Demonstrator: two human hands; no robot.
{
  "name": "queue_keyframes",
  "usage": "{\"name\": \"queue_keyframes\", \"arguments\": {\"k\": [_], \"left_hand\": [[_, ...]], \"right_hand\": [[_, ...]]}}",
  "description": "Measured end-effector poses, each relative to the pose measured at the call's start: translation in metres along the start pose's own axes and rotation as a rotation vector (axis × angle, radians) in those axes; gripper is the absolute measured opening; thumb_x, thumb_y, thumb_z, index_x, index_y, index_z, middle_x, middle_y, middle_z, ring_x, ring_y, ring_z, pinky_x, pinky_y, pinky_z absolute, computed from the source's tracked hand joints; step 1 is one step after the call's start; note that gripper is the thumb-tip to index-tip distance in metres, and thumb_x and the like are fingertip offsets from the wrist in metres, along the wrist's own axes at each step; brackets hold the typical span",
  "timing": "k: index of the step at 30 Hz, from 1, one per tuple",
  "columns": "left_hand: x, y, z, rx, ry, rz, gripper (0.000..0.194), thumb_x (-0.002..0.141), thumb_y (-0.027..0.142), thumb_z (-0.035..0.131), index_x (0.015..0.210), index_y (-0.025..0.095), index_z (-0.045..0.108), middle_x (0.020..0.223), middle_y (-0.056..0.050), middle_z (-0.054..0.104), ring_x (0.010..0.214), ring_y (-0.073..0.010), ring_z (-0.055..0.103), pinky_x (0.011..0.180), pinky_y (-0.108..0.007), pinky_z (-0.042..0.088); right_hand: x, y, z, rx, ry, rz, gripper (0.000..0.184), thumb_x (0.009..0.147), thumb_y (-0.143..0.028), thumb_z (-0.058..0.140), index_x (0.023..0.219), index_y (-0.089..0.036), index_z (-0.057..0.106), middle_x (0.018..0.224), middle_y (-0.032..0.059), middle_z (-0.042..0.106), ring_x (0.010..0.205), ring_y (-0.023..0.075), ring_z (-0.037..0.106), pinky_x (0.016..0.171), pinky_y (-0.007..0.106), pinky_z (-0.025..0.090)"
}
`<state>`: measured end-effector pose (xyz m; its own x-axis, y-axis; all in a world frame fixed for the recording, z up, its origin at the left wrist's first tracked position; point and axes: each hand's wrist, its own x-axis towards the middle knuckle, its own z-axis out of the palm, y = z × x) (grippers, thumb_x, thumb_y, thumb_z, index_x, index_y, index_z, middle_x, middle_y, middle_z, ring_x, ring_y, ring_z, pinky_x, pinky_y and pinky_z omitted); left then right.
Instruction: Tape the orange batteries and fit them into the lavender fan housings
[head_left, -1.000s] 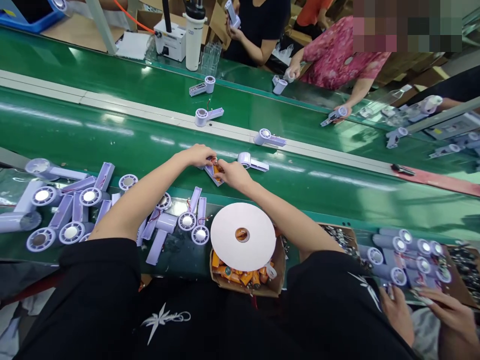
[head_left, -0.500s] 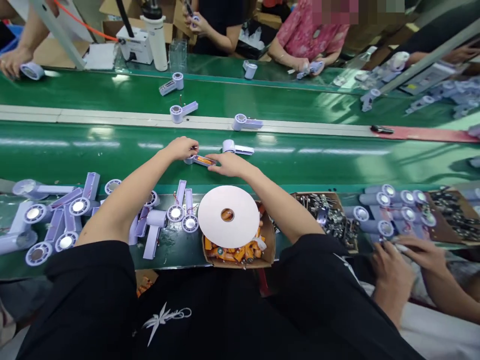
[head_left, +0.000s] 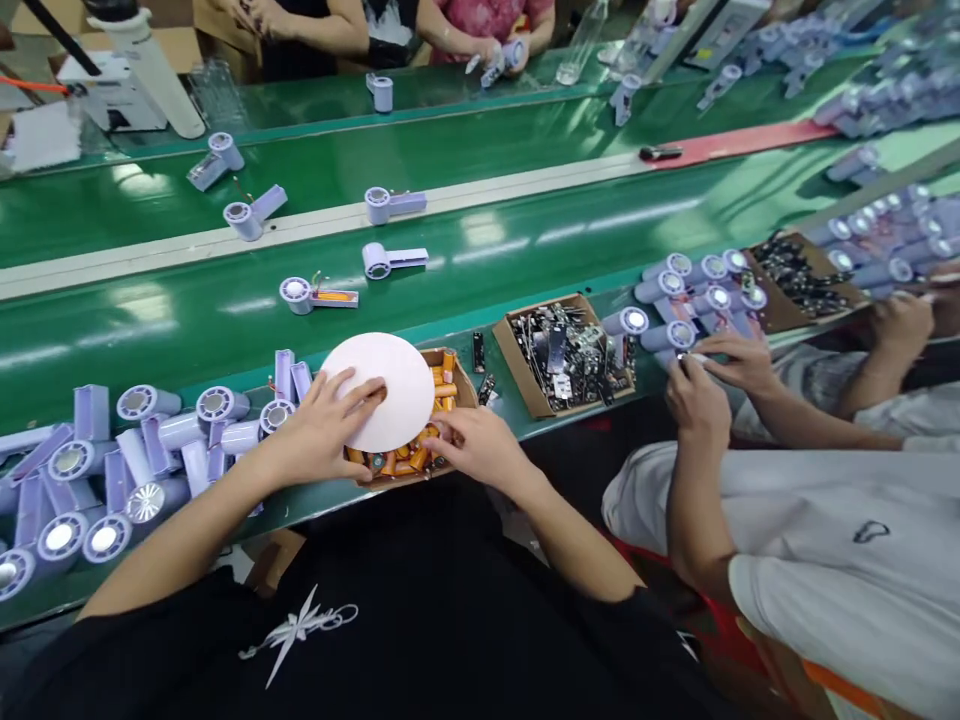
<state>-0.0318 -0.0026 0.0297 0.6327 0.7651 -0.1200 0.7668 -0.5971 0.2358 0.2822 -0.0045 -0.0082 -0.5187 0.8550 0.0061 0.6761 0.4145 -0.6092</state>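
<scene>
Resting across the white disc point(head_left: 409, 380), our left hand point(head_left: 319, 425) has its fingers spread apart, tips by the centre hole and thumb down at the near side; how hard it presses we cannot tell. Our right hand point(head_left: 484, 445) reaches to the near right corner of the cardboard box point(head_left: 465, 385), fingers bent close at the orange cells point(head_left: 446, 390); whether they are clamped on one we cannot tell. The cells lie loose in the box, partly hidden under the disc.

As we judge it, a push from our left hand could tip or slide the disc, since it sits over a jumbled heap. Drawing out one cell might roll others over the low near wall. The loose black parts point(head_left: 478, 352) just right of the box could be knocked by our right hand.

Counting, we have one disc, one box of cells and, to its right, one tray point(head_left: 519, 375) of circuit boards point(head_left: 556, 350). Two purple fan bodies point(head_left: 379, 262) lie on the near belt point(head_left: 525, 260), the left one with one orange cell in its handle; two more are at the divider strip point(head_left: 495, 189). The heaped fan bodies point(head_left: 64, 537) at left and the boxed cells overlap too much to count.
</scene>
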Motion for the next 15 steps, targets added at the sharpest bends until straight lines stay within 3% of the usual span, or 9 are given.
{"name": "queue_keyframes", "arguments": {"k": [2, 4, 8, 10, 13, 15], "left_hand": [[-0.010, 0.010, 0.012, 0.042, 0.041, -0.095, 0.087, 0.083, 0.054, 0.087, 0.162, 0.035, 0.057, 0.174, -0.014, 0.050, 0.163, -0.0526, 0.038, 0.129, -0.081, 0.035], [-0.016, 0.014, 0.017, 0.048, 0.132, -0.141, 0.079, 0.086, 0.049, 0.085, 0.159, 0.034, 0.058, 0.169, -0.014, 0.056, 0.162, -0.0526, 0.040, 0.129, -0.080, 0.036], [-0.031, 0.013, 0.018, 0.014, 0.448, -0.173, 0.082, 0.082, 0.047, 0.087, 0.155, 0.034, 0.051, 0.149, -0.014, 0.067, 0.158, -0.0464, 0.044, 0.133, -0.072, 0.036], [-0.042, 0.013, 0.021, 0.011, 0.589, -0.233, 0.089, 0.080, 0.047, 0.089, 0.156, 0.034, 0.045, 0.143, -0.014, 0.067, 0.154, -0.0445, 0.048, 0.132, -0.071, 0.035], [-0.059, 0.012, 0.031, 0.030, 0.674, -0.338, 0.094, 0.078, 0.046, 0.089, 0.157, 0.033, 0.040, 0.144, -0.014, 0.063, 0.150, -0.0443, 0.049, 0.132, -0.070, 0.032], [-0.070, 0.012, 0.039, 0.050, 0.708, -0.387, 0.096, 0.078, 0.044, 0.089, 0.159, 0.033, 0.038, 0.147, -0.015, 0.061, 0.149, -0.0450, 0.049, 0.130, -0.069, 0.033]], "right_hand": [[-0.003, -0.003, 0.008, -0.063, -0.001, -0.015, 0.025, 0.111, -0.037, 0.067, 0.102, -0.020, 0.083, 0.096, 0.0089, 0.087, 0.087, 0.0226, 0.079, 0.079, 0.032, 0.049], [-0.008, -0.004, 0.007, -0.080, -0.010, -0.116, 0.029, 0.113, -0.030, 0.060, 0.096, -0.020, 0.082, 0.094, 0.0084, 0.086, 0.084, 0.0218, 0.078, 0.078, 0.033, 0.049], [-0.030, -0.017, -0.003, -0.023, -0.063, -0.451, 0.033, 0.114, -0.033, 0.057, 0.096, -0.022, 0.082, 0.086, 0.0060, 0.084, 0.078, 0.0205, 0.075, 0.077, 0.033, 0.052], [-0.038, -0.028, -0.002, -0.030, -0.157, -0.545, 0.034, 0.114, -0.034, 0.057, 0.096, -0.023, 0.083, 0.085, 0.0048, 0.083, 0.075, 0.0193, 0.073, 0.073, 0.032, 0.050], [-0.031, -0.041, 0.007, -0.016, -0.362, -0.581, 0.027, 0.111, -0.040, 0.068, 0.095, -0.025, 0.084, 0.085, 0.0014, 0.082, 0.076, 0.0179, 0.073, 0.067, 0.030, 0.046], [-0.015, -0.045, 0.014, 0.002, -0.344, -0.507, 0.022, 0.107, -0.044, 0.074, 0.105, -0.025, 0.086, 0.092, 0.0033, 0.082, 0.085, 0.0197, 0.074, 0.072, 0.030, 0.049]]}}
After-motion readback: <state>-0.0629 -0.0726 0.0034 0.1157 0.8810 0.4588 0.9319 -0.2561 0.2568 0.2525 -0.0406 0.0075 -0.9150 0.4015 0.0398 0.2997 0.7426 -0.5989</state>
